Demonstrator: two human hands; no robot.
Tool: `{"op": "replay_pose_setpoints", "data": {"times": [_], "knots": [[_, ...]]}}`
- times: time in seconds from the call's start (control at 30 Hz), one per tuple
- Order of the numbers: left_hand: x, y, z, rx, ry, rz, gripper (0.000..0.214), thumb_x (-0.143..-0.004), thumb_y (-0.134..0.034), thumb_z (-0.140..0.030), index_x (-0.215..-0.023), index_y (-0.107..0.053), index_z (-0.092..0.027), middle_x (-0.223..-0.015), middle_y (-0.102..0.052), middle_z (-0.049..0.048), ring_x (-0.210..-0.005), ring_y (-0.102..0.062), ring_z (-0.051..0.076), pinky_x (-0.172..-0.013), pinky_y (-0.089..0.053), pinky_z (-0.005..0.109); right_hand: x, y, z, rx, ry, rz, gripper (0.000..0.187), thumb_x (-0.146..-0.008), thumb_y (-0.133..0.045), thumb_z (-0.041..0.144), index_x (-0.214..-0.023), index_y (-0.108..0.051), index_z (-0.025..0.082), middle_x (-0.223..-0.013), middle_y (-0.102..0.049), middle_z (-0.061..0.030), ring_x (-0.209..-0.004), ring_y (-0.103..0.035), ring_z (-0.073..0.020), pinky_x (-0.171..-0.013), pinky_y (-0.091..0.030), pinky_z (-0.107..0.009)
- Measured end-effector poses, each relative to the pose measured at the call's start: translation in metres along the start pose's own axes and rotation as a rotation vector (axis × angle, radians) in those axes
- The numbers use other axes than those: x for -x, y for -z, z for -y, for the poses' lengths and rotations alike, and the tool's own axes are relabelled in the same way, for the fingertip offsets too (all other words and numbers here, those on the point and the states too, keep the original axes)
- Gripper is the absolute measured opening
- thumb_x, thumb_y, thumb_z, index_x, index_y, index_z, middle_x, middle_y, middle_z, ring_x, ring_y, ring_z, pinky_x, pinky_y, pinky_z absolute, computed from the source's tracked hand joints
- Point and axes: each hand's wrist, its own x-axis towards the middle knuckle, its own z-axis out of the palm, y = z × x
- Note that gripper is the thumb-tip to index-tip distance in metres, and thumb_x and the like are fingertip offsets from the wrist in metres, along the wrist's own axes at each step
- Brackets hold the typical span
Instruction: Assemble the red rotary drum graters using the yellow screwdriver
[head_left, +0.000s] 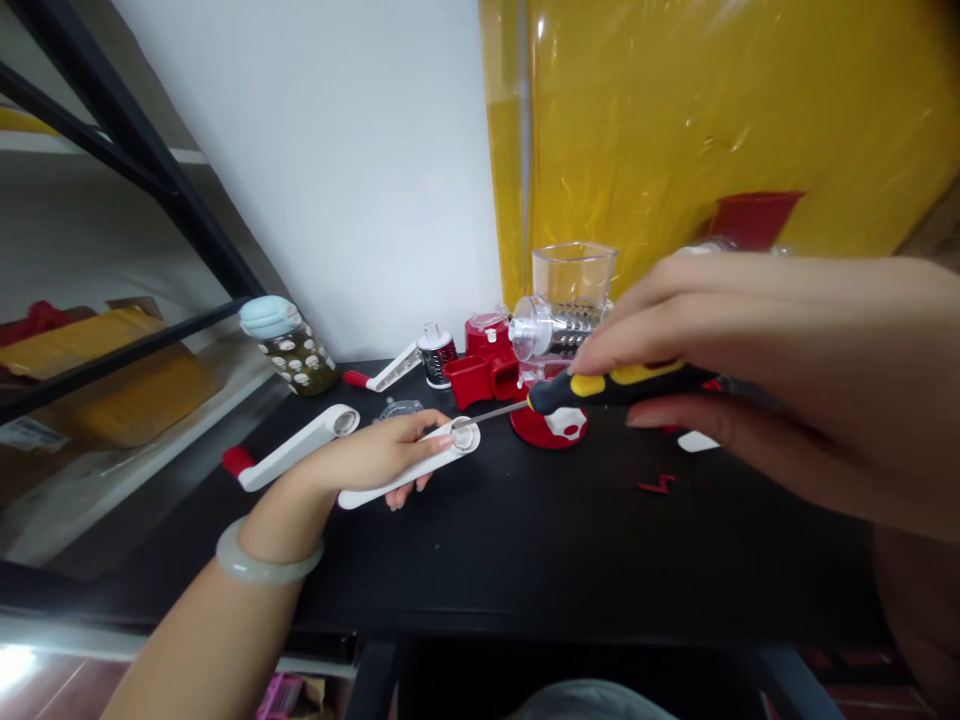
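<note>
Your left hand (397, 450) grips the white crank (442, 458), your right hand (750, 340) the screwdriver (551, 393), seemingly probing inside (next probably wants steadiness).

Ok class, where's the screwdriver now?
The screwdriver is mostly right of centre in the head view, in the right hand, tip at the round end of the crank in the left hand.
</note>
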Motion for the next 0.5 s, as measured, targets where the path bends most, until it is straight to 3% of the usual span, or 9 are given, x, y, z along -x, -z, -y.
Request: {"op": "replay_pose_setpoints", "data": {"times": [0.2, 0.33, 0.43, 0.5], "knots": [[-0.003, -0.002, 0.001, -0.029, 0.001, -0.023, 0.050, -0.092, -0.042, -0.067, -0.110, -0.049, -0.020, -0.077, -0.062, 0.0005, -0.047, -0.059, 0.011, -0.045, -0.046, 0.022, -0.002, -0.002, -0.001, 0.066, -0.005, 0.015, 0.024, -0.097, -0.047, 0.040, -0.108, -0.063, 0.025, -0.094, -0.069, -0.0045, -0.075, -0.064, -0.0190, -0.054, -0.042, -0.029], [-0.002, -0.003, -0.001, -0.034, 0.004, 0.004, 0.051, -0.092, -0.041, -0.066, -0.116, -0.048, -0.021, -0.074, -0.063, 0.0001, -0.047, -0.060, 0.013, -0.045, -0.047, 0.022, -0.004, -0.010, -0.004, 0.212, -0.002, -0.084, 0.031, -0.097, -0.044, 0.046, -0.096, -0.064, 0.023, -0.077, -0.068, -0.0049, -0.062, -0.061, -0.0204, -0.050, -0.034, -0.030], [-0.002, -0.004, -0.001, -0.029, 0.005, -0.002, 0.051, -0.092, -0.042, -0.066, -0.116, -0.048, -0.021, -0.074, -0.062, 0.0000, -0.047, -0.061, 0.013, -0.045, -0.047, 0.022, -0.006, -0.015, 0.000, 0.372, -0.067, -0.187, 0.043, -0.096, -0.038, 0.052, -0.082, -0.063, 0.021, -0.056, -0.058, -0.0040, -0.048, -0.054, -0.0213, -0.047, -0.025, -0.030], [-0.002, -0.002, 0.000, -0.038, 0.004, -0.016, 0.050, -0.093, -0.042, -0.066, -0.114, -0.048, -0.021, -0.076, -0.063, 0.0003, -0.048, -0.061, 0.012, -0.045, -0.047, 0.022, -0.006, -0.017, 0.002, 0.404, -0.101, -0.198, 0.044, -0.096, -0.034, 0.052, -0.083, -0.062, 0.021, -0.053, -0.054, -0.0037, -0.046, -0.052, -0.0216, -0.046, -0.024, -0.030]]}}
